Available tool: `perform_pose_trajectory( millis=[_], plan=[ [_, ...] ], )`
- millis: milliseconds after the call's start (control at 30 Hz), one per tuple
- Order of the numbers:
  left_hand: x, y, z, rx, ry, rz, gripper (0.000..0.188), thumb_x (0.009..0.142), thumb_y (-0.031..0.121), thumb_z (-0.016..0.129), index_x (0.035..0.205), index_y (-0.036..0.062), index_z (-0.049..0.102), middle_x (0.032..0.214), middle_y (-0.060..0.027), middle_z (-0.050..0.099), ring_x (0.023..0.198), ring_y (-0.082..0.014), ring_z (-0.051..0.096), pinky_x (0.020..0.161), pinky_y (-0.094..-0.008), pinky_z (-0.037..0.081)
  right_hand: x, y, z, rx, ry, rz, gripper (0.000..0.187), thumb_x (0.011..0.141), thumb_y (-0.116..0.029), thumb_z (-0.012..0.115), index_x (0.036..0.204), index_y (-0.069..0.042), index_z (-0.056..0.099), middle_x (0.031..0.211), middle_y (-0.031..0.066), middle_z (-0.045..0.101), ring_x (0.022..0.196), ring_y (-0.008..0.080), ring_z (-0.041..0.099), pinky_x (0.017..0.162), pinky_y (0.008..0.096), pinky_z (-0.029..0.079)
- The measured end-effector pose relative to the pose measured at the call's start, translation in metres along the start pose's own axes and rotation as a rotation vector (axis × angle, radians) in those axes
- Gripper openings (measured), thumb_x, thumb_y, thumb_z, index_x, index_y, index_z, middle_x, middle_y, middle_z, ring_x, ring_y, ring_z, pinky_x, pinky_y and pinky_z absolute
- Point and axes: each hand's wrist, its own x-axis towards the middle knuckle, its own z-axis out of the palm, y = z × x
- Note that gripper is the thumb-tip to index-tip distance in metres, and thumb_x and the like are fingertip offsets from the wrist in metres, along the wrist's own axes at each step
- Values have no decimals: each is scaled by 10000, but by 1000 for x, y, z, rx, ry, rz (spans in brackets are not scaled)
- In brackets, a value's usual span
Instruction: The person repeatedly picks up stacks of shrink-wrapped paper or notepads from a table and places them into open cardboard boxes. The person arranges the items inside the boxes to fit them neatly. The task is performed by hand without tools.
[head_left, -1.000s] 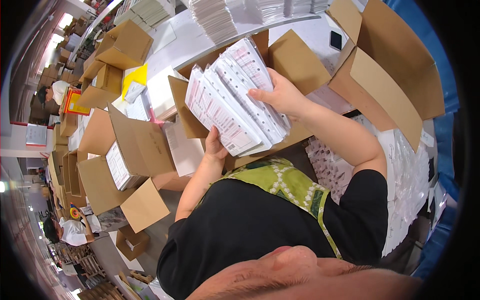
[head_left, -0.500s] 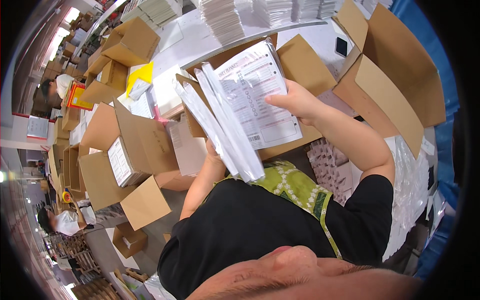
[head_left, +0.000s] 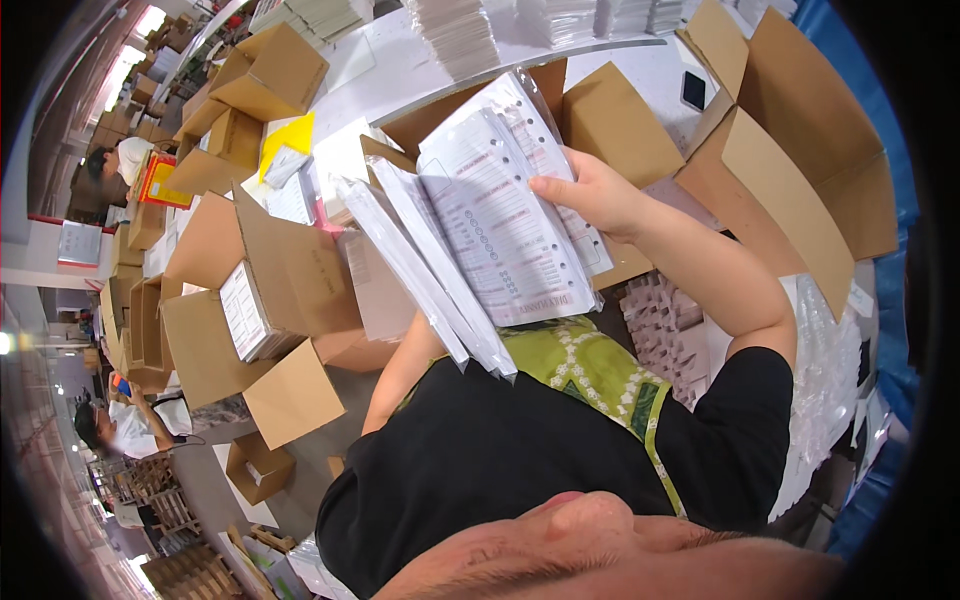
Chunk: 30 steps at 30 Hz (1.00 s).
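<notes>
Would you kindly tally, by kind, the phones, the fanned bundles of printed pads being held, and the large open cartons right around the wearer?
Phone: 1
Fanned bundle of printed pads, gripped by the right hand: 1
Large open cartons: 3 (left carton, carton ahead, right carton)
Total: 5

- The front printed pad (head_left: 500, 230) is white with pale pink and grey print, its large heading at the lower end, a row of dark holes down its right edge; it faces up, slightly bowed, in the right hand (head_left: 598, 195).
- The rear pad (head_left: 545, 135), in shiny clear film, sticks out behind it to the upper right, also holed.
- The white packs (head_left: 415, 265) on the left stand nearly edge-on, fanned apart, slanting down toward the apron.
</notes>
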Motion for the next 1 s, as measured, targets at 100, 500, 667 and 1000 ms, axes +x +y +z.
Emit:
perform_pose_trajectory(
  millis=[100, 500, 667, 1000],
  plan=[
    [1, 4, -1, -1, 8, 5, 882, 774, 499, 733, 1434, 49, 359, 1351, -147, 524, 1198, -285, 555, 1002, -456, 476, 4, -10, 10, -67, 4, -29, 461, 951, -255, 592, 1317, 2, 475, 1241, 96, 583, 1123, 146, 547, 976, 323, 437],
    [-33, 46, -1, -42, 36, 71, 886, 771, 511, 731, 1435, 56, 361, 1352, -146, 524, 1197, -282, 556, 1004, -452, 475, 18, -46, 32, -121, -53, 2, 389, 971, -264, 565, 1249, 7, 547, 1151, 85, 633, 1030, 133, 588, 904, 309, 476],
    [-53, 62, -1, -69, 45, 138, 887, 770, 516, 731, 1435, 59, 362, 1353, -145, 524, 1197, -280, 557, 1005, -450, 475, 29, -28, 65, -202, -213, -126, 573, 832, -267, 741, 1247, 53, 509, 1159, 119, 618, 1061, 161, 569, 942, 317, 449],
    [-148, 113, 4, -49, 164, 257, 890, 767, 526, 730, 1435, 65, 364, 1353, -144, 524, 1196, -278, 558, 1006, -447, 475, 69, -23, 126, 12, -257, -74, 514, 817, -60, 679, 1266, 53, 455, 1162, 128, 602, 1023, 170, 595, 918, 345, 486]
  ],
)
